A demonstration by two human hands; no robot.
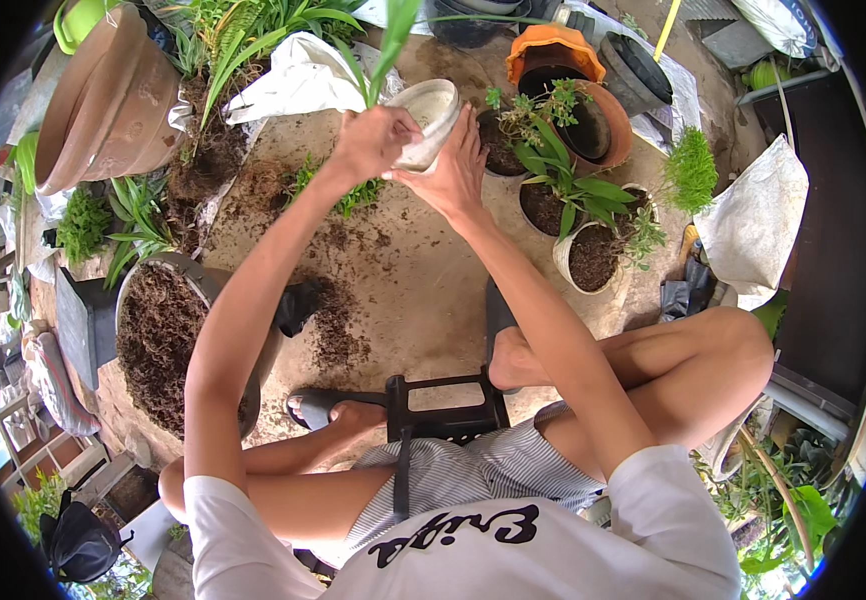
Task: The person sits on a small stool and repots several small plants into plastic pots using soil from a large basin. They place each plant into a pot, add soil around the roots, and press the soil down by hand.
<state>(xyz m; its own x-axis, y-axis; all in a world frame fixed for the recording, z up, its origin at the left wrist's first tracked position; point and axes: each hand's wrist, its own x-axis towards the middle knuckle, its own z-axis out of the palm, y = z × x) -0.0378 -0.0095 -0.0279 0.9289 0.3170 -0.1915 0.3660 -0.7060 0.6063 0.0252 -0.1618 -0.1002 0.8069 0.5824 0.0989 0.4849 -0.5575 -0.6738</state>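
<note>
My right hand (pixel 454 171) grips a small whitish plant pot (pixel 433 112) from its right and near side. The pot is tilted, and its pale inner wall shows. At the pot's left, my left hand (pixel 377 141) has curled fingers around the base of a plant with long strap-like green leaves (pixel 389 49). Its roots are hidden by the hand. Below the hands, a small leafy green plant (pixel 358 196) lies on the soil-strewn concrete floor (pixel 418 277).
A large pot of dark, fibrous soil (pixel 159 337) stands at left, below a big terracotta pot (pixel 107 105). Potted plants (pixel 590 259) line the right, near empty terracotta (pixel 605 124) and orange pots (pixel 553 49). A black plastic stool (pixel 444 409) is between my legs.
</note>
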